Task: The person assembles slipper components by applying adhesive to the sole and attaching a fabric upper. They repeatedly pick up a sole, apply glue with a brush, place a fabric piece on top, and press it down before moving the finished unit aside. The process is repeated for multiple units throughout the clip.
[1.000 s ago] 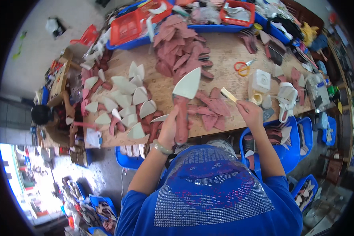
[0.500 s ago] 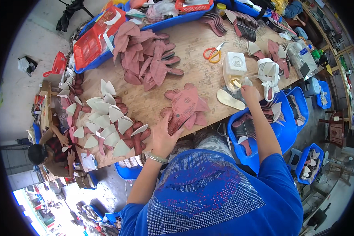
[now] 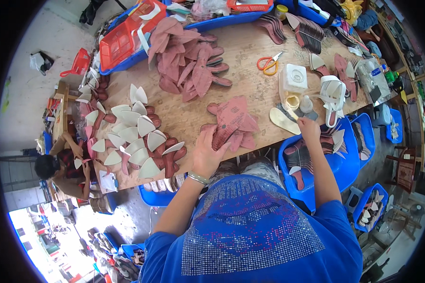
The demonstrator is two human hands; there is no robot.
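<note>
At the table's near edge, my left hand (image 3: 208,153) holds a curved, dark-red patterned shoe piece (image 3: 221,136) between thumb and fingers. Under and beyond it lie flat reddish shoe pieces (image 3: 233,113), overlapping. My right hand (image 3: 310,130) is closed on a short, pale-ended brush (image 3: 292,113), its grip partly hidden by the fingers. The brush end is beside an open tub of cream-coloured glue (image 3: 293,101). A cream sole-shaped piece (image 3: 282,121) lies next to the tub, close to this hand. Behind the tub's opening stands its white boxy part (image 3: 295,78).
Pale-tipped shoe pieces (image 3: 137,127) spread over the left side, with a reddish heap (image 3: 189,66) behind. Orange-handled scissors (image 3: 270,64) and a white strapped item (image 3: 333,96) lie farther right. Blue tubs (image 3: 340,162) stand below the right edge. A co-worker (image 3: 63,165) sits at far left.
My right hand has drawn back toward me and slightly right, bringing the brush out from the glue tub. My left hand stays on the dark-red piece. The whole view has shifted a little.
</note>
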